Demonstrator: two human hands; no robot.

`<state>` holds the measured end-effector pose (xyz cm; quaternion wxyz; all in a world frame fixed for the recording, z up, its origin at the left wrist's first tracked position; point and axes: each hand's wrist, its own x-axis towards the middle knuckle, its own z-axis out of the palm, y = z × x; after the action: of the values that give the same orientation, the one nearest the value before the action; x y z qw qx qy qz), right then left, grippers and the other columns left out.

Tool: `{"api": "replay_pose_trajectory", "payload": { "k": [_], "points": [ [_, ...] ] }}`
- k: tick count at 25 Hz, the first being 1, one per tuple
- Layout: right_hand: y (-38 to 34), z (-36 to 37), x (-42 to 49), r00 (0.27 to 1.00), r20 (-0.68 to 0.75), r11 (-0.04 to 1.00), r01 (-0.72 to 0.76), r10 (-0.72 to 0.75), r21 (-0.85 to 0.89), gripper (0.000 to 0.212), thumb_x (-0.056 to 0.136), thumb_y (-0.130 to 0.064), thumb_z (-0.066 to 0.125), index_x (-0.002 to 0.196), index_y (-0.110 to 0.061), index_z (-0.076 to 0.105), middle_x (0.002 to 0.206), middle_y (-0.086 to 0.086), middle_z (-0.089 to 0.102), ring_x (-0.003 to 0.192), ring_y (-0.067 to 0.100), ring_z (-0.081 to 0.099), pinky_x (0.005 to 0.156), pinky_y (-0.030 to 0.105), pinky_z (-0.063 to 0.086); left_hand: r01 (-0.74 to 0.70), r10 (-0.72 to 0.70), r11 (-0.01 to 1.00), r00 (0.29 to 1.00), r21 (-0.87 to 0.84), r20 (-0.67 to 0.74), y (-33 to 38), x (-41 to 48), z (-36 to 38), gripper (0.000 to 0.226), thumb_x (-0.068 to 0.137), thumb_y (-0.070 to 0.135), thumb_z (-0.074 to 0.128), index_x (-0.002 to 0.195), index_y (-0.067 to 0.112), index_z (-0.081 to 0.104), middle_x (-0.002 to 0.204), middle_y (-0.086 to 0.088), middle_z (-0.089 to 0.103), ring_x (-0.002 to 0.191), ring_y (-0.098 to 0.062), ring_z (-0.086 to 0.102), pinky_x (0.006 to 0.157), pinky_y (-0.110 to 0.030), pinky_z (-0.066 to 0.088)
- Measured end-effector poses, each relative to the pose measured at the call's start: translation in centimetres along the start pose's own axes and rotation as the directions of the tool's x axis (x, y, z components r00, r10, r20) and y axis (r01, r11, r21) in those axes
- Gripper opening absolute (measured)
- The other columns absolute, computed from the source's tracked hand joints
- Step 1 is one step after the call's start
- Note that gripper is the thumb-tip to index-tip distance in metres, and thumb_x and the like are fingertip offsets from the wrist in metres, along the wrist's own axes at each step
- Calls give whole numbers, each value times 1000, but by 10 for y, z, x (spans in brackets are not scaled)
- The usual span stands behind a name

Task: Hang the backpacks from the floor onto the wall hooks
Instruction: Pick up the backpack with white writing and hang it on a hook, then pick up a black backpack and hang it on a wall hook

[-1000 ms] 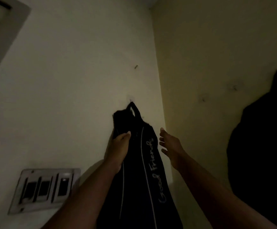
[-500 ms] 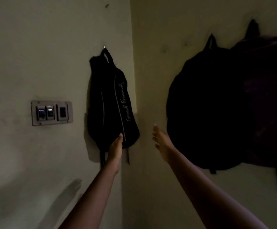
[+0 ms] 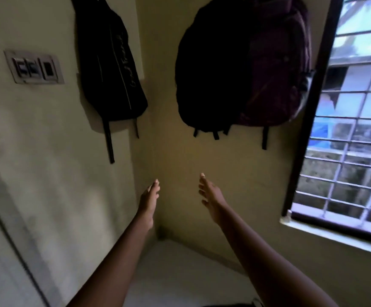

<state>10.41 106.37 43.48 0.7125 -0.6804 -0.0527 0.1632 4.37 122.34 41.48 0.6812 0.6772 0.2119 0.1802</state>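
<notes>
While three backpacks hang above, your left hand (image 3: 149,201) and right hand (image 3: 211,199) reach open and empty below the slim black backpack (image 3: 111,63), black backpack (image 3: 211,69) and maroon backpack (image 3: 277,63).

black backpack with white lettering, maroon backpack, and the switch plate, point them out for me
black backpack with white lettering (image 3: 111,69): head view, on its front panel left of the lettering
maroon backpack (image 3: 277,63): head view, middle of its front face
switch plate (image 3: 34,67): head view, centre of the plate
</notes>
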Motion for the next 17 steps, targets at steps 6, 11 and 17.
{"api": "replay_pose_trajectory", "payload": {
  "k": [6,11,17],
  "points": [
    [79,-48,-62,981,-132,990,-137,139,21,62,94,-44,43,132,4,43,142,27,41,134,43,34,112,54,24,146,-146,989,985,12,89,-86,-71,22,47,98,35,33,137,12,42,147,-9,42,135,-27,38,111,-39,26],
    [154,-54,-86,955,-176,970,-242,241,12,45,90,-51,47,115,-16,60,125,9,57,114,23,55,92,35,42,324,-332,943,936,80,117,-164,-105,16,48,97,37,34,137,13,43,147,-8,42,135,-25,39,111,-40,25],
    [255,-57,-44,888,-180,902,-431,422,-9,48,92,-41,49,126,-7,55,136,12,54,127,28,48,107,38,37,478,-486,863,874,167,11,-257,-90,12,44,97,30,41,132,6,48,141,-11,49,130,-26,45,108,-38,31]
  ]
}}
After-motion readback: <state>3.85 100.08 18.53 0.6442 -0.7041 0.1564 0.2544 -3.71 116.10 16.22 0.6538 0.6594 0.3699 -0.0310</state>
